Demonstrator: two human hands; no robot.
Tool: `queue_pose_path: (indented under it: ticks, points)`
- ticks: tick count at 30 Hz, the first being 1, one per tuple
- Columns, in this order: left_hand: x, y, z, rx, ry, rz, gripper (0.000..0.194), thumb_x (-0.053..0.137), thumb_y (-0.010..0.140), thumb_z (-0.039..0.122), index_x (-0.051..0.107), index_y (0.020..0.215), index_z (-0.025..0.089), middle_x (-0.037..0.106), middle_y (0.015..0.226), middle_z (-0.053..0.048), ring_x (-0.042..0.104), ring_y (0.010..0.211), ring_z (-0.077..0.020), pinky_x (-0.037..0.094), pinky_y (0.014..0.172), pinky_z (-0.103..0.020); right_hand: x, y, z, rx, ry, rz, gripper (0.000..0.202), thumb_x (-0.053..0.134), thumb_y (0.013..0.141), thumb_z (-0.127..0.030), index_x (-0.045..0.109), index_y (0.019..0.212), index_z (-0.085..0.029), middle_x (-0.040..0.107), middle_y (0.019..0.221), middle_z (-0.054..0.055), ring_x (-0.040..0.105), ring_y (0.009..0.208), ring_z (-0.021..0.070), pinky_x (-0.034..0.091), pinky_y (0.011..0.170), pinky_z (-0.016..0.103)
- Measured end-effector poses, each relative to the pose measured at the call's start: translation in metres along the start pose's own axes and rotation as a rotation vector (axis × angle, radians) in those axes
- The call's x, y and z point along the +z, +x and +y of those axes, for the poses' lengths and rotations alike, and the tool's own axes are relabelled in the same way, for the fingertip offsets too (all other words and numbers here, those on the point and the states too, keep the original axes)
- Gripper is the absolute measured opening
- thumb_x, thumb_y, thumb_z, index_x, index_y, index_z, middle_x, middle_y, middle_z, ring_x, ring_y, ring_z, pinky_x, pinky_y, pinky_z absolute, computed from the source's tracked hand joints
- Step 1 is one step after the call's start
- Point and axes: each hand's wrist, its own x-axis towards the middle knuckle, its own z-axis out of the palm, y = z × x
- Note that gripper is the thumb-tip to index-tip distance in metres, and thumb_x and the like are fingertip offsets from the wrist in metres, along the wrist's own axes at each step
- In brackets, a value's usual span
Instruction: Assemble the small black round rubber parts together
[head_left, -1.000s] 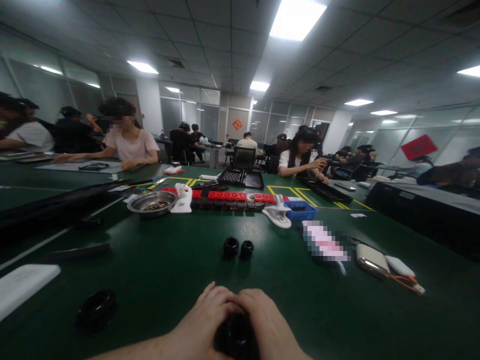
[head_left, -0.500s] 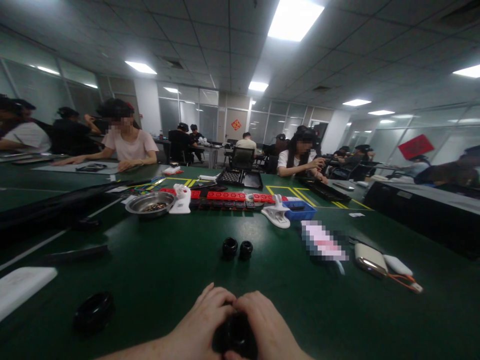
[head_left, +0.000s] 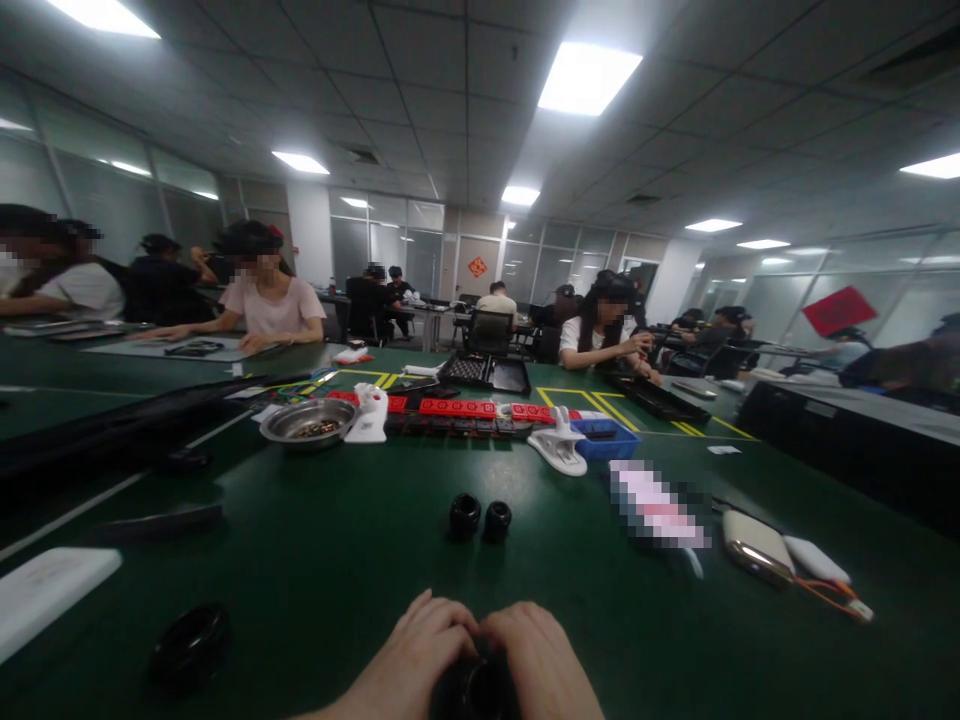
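Note:
At the bottom centre, my left hand [head_left: 421,652] and my right hand [head_left: 541,655] close in from both sides on a dark, glossy, hollow round part [head_left: 480,690]. The fingers curl over its top, and the fingertips nearly meet. Its lower portion is cut off by the frame edge. Just ahead of my hands, two smaller black ring-shaped parts [head_left: 465,517] stand side by side on the green table [head_left: 337,560]. A larger black ring [head_left: 190,645] lies to the left of my left hand.
Farther off are a metal bowl [head_left: 310,424] of small pieces, a red strip [head_left: 457,408], white clip stands [head_left: 559,445] and a blue tray [head_left: 607,440]. A beige power bank [head_left: 757,545] lies right, a white object [head_left: 56,595] left. Several people work beyond.
The view has tilted up slightly, so the table and its objects sit lower in the picture. Both hands stay around the black part.

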Motion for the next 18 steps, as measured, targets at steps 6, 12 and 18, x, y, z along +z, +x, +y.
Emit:
queue_pose_path:
  ticks: [6, 12, 18]
  points:
    - [-0.003, -0.001, 0.001, 0.017, -0.032, -0.016, 0.048, 0.069, 0.059, 0.046, 0.056, 0.099, 0.023, 0.055, 0.105, -0.005, 0.049, 0.102, -0.0282, 0.018, 0.101, -0.053, -0.006, 0.006, -0.002, -0.136, 0.208, -0.104, 0.025, 0.044, 0.085, -0.036, 0.045, 0.108, -0.023, 0.062, 0.101, 0.005, 0.058, 0.093, 0.0201, 0.041, 0.09, 0.036]
    - [-0.007, -0.002, 0.004, 0.018, -0.011, -0.025, 0.041, 0.068, 0.061, 0.05, 0.057, 0.086, 0.02, 0.056, 0.102, -0.006, 0.051, 0.098, -0.027, 0.019, 0.101, -0.053, -0.001, 0.005, -0.001, 0.036, 0.056, -0.063, 0.023, 0.048, 0.082, -0.039, 0.051, 0.094, -0.019, 0.064, 0.08, 0.006, 0.06, 0.071, 0.0215, 0.049, 0.063, 0.032]
    - [-0.001, 0.002, -0.003, 0.002, -0.051, -0.047, 0.039, 0.065, 0.067, 0.046, 0.055, 0.098, 0.024, 0.055, 0.107, -0.004, 0.049, 0.102, -0.0257, 0.017, 0.103, -0.051, 0.008, 0.001, 0.008, -0.081, 0.189, -0.161, 0.029, 0.056, 0.08, -0.028, 0.049, 0.107, -0.025, 0.063, 0.1, 0.002, 0.059, 0.091, 0.0197, 0.043, 0.088, 0.032]
